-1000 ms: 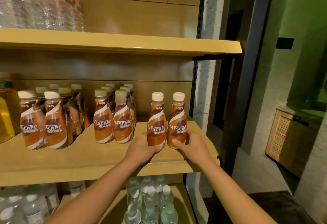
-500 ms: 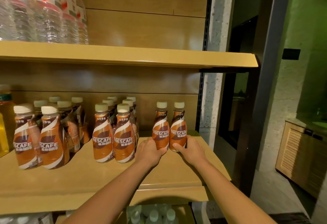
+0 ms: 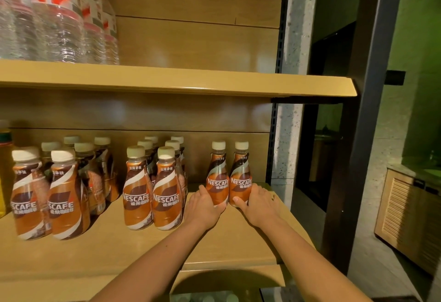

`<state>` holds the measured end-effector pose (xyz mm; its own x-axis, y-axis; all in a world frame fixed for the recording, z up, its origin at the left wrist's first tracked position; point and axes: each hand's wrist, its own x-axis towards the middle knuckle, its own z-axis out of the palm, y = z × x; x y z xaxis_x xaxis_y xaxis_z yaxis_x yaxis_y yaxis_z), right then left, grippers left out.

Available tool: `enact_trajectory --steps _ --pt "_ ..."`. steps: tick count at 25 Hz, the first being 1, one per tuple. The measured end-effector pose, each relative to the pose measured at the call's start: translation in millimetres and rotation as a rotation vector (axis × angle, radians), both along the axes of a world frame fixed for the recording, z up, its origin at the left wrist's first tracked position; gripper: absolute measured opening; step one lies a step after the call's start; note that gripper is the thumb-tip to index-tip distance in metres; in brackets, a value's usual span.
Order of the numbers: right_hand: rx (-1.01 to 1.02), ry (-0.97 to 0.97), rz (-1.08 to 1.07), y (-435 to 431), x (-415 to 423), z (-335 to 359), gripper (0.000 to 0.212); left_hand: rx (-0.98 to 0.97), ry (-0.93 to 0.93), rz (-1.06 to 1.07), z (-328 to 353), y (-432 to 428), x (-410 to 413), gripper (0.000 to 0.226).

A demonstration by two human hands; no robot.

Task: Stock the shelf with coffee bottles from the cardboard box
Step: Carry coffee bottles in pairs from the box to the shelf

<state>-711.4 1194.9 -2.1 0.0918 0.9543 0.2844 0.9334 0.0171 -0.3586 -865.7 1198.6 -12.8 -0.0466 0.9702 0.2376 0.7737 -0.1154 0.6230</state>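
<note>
Two orange-and-brown coffee bottles stand upright side by side at the right end of the wooden middle shelf (image 3: pixel 238 249), set back from its front edge. My left hand (image 3: pixel 202 206) is wrapped around the base of the left bottle (image 3: pixel 217 177). The base of the right bottle (image 3: pixel 241 177) sits in my right hand (image 3: pixel 259 204). To their left stands a cluster of the same bottles (image 3: pixel 152 192), and a second cluster (image 3: pixel 59 192) stands at the far left. The cardboard box is out of view.
Clear water bottles (image 3: pixel 55 15) fill the left of the upper shelf (image 3: pixel 214 84). A yellow bottle (image 3: pixel 3 170) shows at the left edge. More bottle caps (image 3: pixel 210 298) show below. A dark metal post (image 3: pixel 365 110) and a slatted wooden cabinet (image 3: pixel 410 215) stand to the right.
Both hands have pushed the two bottles further back on the shelf. The view has moved closer and tilted upward, so the lower shelf has almost dropped out of sight.
</note>
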Motion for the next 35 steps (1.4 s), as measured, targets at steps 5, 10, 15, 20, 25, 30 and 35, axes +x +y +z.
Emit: enact_trajectory --steps 5,10,15,20,25,30,35 --pt "0.190 0.043 -0.028 -49.6 -4.9 11.7 0.081 0.146 0.007 -0.046 16.7 -51.1 1.3 0.096" --pt "0.412 0.129 0.234 -131.6 -55.0 49.4 0.062 0.408 0.172 -0.077 52.8 -144.1 -28.8 0.085" --pt "0.478 0.070 0.516 -193.2 -149.3 80.5 0.061 0.514 0.319 0.171 72.9 -231.6 -116.3 0.073" --pt "0.335 -0.061 0.905 -258.1 -241.9 74.4 0.056 0.279 0.355 0.562 67.9 -349.8 -208.7 0.080" --pt "0.240 -0.185 1.226 -358.5 -317.7 76.2 0.058 -0.014 0.451 0.935 64.2 -494.0 -258.7 0.086" --pt "0.273 -0.259 1.520 -501.7 -395.7 82.0 0.065 -0.155 0.450 1.256 69.0 -680.8 -291.1 0.088" --pt "0.348 -0.257 1.834 -687.0 -449.7 72.2 0.061 -0.285 0.409 1.575 52.0 -877.7 -298.8 0.086"
